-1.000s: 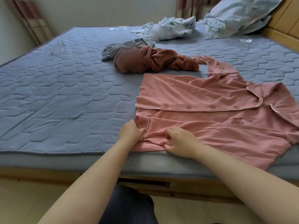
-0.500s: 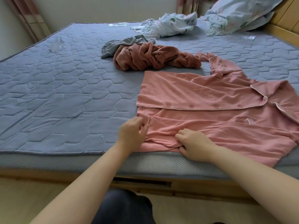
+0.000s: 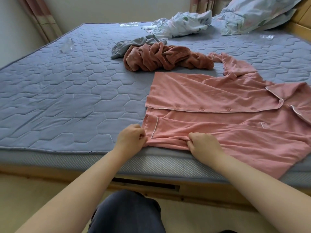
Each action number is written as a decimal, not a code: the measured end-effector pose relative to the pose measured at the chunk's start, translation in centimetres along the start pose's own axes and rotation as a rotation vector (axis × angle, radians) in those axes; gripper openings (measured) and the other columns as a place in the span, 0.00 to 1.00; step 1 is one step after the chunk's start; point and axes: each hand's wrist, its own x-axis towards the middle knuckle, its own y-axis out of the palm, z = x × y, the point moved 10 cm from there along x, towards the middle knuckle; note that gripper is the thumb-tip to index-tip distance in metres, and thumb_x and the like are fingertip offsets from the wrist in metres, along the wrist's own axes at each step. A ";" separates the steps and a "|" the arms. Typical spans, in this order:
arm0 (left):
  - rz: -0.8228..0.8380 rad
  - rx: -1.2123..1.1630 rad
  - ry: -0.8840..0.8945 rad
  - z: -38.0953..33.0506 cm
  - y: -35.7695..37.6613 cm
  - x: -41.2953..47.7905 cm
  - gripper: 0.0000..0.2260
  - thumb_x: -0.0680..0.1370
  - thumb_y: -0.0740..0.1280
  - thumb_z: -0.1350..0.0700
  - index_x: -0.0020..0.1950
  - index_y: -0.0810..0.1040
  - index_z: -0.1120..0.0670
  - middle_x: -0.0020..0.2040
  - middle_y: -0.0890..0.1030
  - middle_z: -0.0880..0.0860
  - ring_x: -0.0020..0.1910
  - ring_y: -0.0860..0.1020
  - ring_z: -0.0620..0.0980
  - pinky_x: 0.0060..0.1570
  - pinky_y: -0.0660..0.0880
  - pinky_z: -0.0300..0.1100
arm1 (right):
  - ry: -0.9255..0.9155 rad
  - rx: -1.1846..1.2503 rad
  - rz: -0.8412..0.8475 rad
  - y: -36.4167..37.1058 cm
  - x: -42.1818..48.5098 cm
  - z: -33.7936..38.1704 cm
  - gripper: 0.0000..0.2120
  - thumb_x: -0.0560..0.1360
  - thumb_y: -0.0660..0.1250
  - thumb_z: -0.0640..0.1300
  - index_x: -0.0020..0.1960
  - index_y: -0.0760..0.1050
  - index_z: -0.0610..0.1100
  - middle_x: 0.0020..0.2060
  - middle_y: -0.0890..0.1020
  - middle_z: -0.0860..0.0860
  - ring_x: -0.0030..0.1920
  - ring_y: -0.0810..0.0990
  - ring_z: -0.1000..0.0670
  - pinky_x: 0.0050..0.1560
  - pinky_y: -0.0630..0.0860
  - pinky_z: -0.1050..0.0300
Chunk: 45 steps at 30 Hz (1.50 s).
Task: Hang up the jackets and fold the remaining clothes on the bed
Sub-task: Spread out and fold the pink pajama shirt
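At the near edge of the bed (image 3: 67,101), pinches the shirt (image 3: 218,91) again with both grips, left grip (image 3: 130,139) closed on the end of the sleeve (image 3: 193,129) after briefly loosening, right grip (image 3: 204,145) closed on its folded lower edge, leaving that sleeve laid across the front, likely ready for the next fold.

I see a pale blue floral pillow (image 3: 257,12) far right, leaning on a light wooden headboard (image 3: 303,12). Crumpled white leaf-print bedding (image 3: 185,24) lies just left of it. Clear plastic film scraps: one far centre (image 3: 128,24), one far right (image 3: 266,37). Pink-beige striped curtain (image 3: 40,19) top left against a plain pale wall (image 3: 109,9). Beige floor (image 3: 33,190) below. Dark blue trouser knee (image 3: 127,212) bottom centre.
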 end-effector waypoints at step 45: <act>-0.170 -1.034 -0.724 4.0 1.1 -6.8 0.05 0.76 0.70 0.60 0.48 0.80 0.49 0.43 0.83 0.50 0.44 0.80 0.44 0.39 0.74 0.33 | -0.507 0.037 -0.244 0.9 -3.7 9.5 0.09 0.67 0.61 0.29 0.40 0.77 0.39 0.39 0.80 0.45 0.38 0.79 0.44 0.36 0.78 0.52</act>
